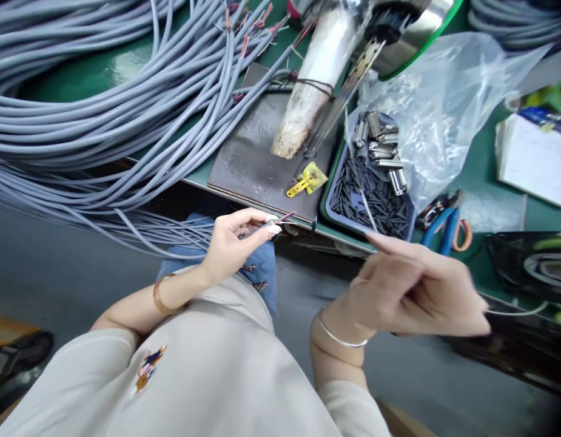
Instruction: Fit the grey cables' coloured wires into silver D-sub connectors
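The green table (480, 170) was the largest thing, and on its left lay many grey cables (102, 136), with part of them hanging over the front edge. If these hanging cables slid, their weight could perhaps pull other cables down. A clear bag (444, 109) lay against the tray (326, 209), and the board (248, 161) was at the other side. The right hand (416, 285) was near the front of the tray, its fingers bent, but it was blurred, so I cannot tell whether it held something. The left hand (232, 246) was closed narrowly, with thumb and fingers pinching thin wires (287, 216) in front of the board. The pliers (446, 227) lay just right of the tray. Inside it, metal connectors (382, 145) sat beside and upon small black tubes (373, 203); in my judgement, a careless sleeve or knock could scatter these tubes. A yellow clip (301, 185) was on the board. The wires were thinnest, and too hard a pinch or a sudden pull could bend them.
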Demonstrator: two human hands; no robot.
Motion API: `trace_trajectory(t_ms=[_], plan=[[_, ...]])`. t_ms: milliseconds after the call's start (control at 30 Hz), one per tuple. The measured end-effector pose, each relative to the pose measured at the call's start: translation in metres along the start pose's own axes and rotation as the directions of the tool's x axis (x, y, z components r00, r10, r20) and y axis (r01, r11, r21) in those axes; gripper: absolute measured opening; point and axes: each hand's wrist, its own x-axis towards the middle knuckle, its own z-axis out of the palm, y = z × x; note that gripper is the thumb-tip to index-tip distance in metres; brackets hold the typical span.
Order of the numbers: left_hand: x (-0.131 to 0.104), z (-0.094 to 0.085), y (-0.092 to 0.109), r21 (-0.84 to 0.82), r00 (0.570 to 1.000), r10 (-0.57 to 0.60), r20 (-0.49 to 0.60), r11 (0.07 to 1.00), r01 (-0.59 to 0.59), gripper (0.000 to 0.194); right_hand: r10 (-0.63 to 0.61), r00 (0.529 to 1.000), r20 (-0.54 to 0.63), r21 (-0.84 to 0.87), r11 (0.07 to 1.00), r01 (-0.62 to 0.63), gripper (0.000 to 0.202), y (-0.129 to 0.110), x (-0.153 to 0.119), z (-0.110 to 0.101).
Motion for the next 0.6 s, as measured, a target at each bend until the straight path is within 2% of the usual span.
trace_trajectory(t_ms=[33,67,100,133,200,300,400,467,533,600], plan=[[0.003,0.002,0.003,-0.009,1.0,0.024,0.001,1.0,-0.024,0.023,-0.015,0.997,-0.073,0.023,1.0,0.016,0.024,-0.002,0.003,0.005],[0.006,0.004,0.006,-0.015,0.999,0.037,0.015,0.999,-0.037,0.021,-0.007,0.998,-0.07,0.052,0.999,0.011,0.019,-0.004,0.006,0.009],[0.008,0.006,0.009,-0.02,0.998,0.039,0.043,0.999,-0.039,0.021,0.028,0.999,-0.028,0.083,0.996,-0.025,0.017,-0.005,0.008,0.014],[0.01,0.007,0.012,-0.023,0.996,0.032,0.079,0.999,-0.03,0.023,0.071,0.995,0.063,0.116,0.99,-0.078,0.016,-0.005,0.01,0.019],[0.013,0.008,0.017,-0.025,0.99,0.005,0.139,1.0,-0.002,0.027,0.133,0.964,0.229,0.177,0.969,-0.175,0.014,-0.002,0.011,0.026],[0.016,0.009,0.019,-0.029,0.985,-0.043,0.164,0.998,0.049,0.03,0.113,0.939,0.324,0.229,0.954,-0.194,0.009,0.001,0.005,0.034],[0.018,0.009,0.017,-0.061,0.986,-0.074,0.149,0.995,0.084,0.031,0.001,0.937,0.349,0.227,0.97,-0.086,0.011,-0.001,-0.003,0.038],[0.019,0.009,0.015,-0.079,0.985,-0.082,0.15,0.992,0.094,0.031,-0.029,0.94,0.339,0.235,0.97,-0.054,0.012,-0.001,-0.007,0.039],[0.019,0.009,0.015,-0.074,0.982,-0.092,0.167,0.992,0.106,0.028,0.056,0.968,0.246,0.246,0.962,-0.118,0.014,0.001,-0.007,0.039],[0.018,0.008,0.015,-0.054,0.976,-0.113,0.185,0.991,0.125,0.025,0.186,0.971,0.153,0.262,0.939,-0.221,0.015,0.006,-0.004,0.038]])
